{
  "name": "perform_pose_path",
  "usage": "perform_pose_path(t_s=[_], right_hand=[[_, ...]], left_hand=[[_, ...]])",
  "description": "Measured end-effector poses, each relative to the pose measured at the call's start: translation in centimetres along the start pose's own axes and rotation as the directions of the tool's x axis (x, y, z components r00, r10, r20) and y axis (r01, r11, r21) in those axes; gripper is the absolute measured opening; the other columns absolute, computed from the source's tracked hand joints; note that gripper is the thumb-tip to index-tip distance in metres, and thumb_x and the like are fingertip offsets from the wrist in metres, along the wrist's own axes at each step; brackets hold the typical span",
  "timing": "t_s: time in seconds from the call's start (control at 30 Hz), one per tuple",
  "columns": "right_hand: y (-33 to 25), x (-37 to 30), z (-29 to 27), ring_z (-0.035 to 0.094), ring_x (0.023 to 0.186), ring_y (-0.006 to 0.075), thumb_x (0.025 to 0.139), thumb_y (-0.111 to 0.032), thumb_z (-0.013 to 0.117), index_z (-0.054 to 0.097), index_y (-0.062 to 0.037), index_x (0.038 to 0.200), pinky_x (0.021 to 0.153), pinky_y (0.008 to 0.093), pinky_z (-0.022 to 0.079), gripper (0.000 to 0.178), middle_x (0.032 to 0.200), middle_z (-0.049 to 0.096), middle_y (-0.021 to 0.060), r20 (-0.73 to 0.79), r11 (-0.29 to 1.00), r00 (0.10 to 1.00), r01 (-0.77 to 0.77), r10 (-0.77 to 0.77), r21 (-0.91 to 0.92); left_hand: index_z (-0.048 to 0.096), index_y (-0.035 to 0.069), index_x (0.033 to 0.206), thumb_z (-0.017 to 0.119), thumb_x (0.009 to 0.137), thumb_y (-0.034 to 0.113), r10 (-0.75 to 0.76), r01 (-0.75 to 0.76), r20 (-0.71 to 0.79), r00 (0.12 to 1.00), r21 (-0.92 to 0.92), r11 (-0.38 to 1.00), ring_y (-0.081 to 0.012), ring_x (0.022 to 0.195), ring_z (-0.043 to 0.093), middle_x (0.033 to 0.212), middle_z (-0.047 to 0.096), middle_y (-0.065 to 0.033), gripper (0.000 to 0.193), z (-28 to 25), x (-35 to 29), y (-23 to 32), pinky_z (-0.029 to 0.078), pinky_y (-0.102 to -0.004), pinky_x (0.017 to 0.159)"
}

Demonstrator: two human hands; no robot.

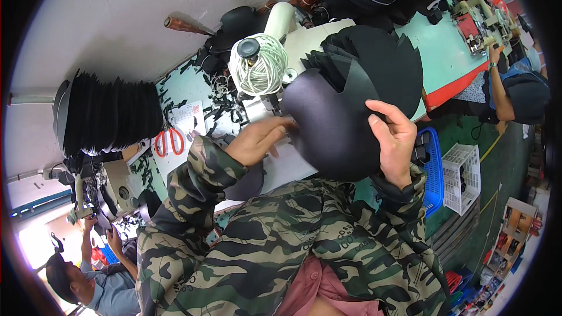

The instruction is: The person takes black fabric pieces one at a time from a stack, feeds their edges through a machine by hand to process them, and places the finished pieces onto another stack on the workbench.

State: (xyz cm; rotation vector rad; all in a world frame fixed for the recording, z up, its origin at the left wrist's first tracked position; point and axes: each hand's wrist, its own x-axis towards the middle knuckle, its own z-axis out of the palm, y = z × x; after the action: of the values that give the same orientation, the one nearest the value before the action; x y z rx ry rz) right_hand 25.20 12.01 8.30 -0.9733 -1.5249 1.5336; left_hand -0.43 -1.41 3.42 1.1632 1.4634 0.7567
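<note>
A smooth, rounded black panel (331,126) is tilted up in front of me, beside a cream sewing machine (281,19). My left hand (260,140) has its fingers closed at the panel's left edge, close to the machine's metal parts; its fingertips are slightly blurred. At the panel's right side is my right hand (395,140), thumb and forefinger apart and curved over the edge area, not pinched together. Behind the panel rises a fanned stack of black pieces (389,61). Another dark piece (246,186) lies partly hidden under my left forearm.
Red-handled scissors (169,142) lie on the scrap-strewn table, near a tall row of black pieces (114,114). A coil of white cord (259,69) sits by the machine. Blue (432,169) and white baskets (462,178) stand at right. Two other people work at the far right and lower left.
</note>
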Motion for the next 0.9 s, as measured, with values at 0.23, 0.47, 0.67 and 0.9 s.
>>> perform_pose_path(t_s=[0.23,0.47,0.67,0.9], right_hand=[[1.6,-0.4,1.2,0.062,0.083,0.0128,0.085,0.006,0.059,0.066,0.0025,0.107,0.074,0.0245,0.048,0.023,0.094,0.068,0.0085,-0.113,0.961,0.981,0.129,-0.160,-0.244],[3.4,-0.5,4.7,0.063,0.075,0.0339,0.082,0.001,0.062,0.062,0.0014,0.113,0.069,0.0369,0.050,0.032,0.089,0.064,0.0181,0.219,0.837,0.945,0.317,-0.242,-0.446],[1.2,2.0,4.8,0.067,0.094,0.0372,0.081,0.002,0.060,0.059,0.0032,0.121,0.079,0.0373,0.053,0.040,0.109,0.065,0.0240,0.146,0.822,0.935,0.353,-0.322,-0.447],[-6.8,1.7,-0.7,0.070,0.092,0.0251,0.089,0.003,0.054,0.057,0.0061,0.125,0.082,0.0321,0.053,0.037,0.110,0.067,0.0214,-0.002,0.540,0.782,0.429,-0.624,-0.724]], left_hand=[[0.047,0.002,0.122,0.041,0.103,0.031,-0.262,0.385,0.350,0.900,-0.353,0.853,-0.0176,0.057,0.067,0.096,0.061,-0.0098,0.035,-2.4,0.3,-1.5,0.046,-0.0218,0.043],[0.057,-0.002,0.096,0.041,0.100,0.017,-0.451,0.455,-0.073,0.889,0.045,0.889,-0.0157,0.038,0.055,0.057,0.057,-0.0082,0.026,-2.9,1.8,0.3,0.042,-0.0287,0.036],[0.064,-0.004,0.089,0.049,0.093,0.018,-0.225,0.303,-0.290,0.930,0.262,0.916,-0.0374,0.065,0.066,0.065,0.063,-0.0218,0.027,-1.3,3.6,-0.7,0.051,-0.0453,0.067],[0.055,0.007,0.089,0.056,0.093,0.019,0.280,0.210,-0.474,0.835,0.744,0.634,-0.0382,0.059,0.062,0.064,0.061,-0.0198,0.013,-3.3,-0.7,-5.4,0.049,-0.0470,0.058]])
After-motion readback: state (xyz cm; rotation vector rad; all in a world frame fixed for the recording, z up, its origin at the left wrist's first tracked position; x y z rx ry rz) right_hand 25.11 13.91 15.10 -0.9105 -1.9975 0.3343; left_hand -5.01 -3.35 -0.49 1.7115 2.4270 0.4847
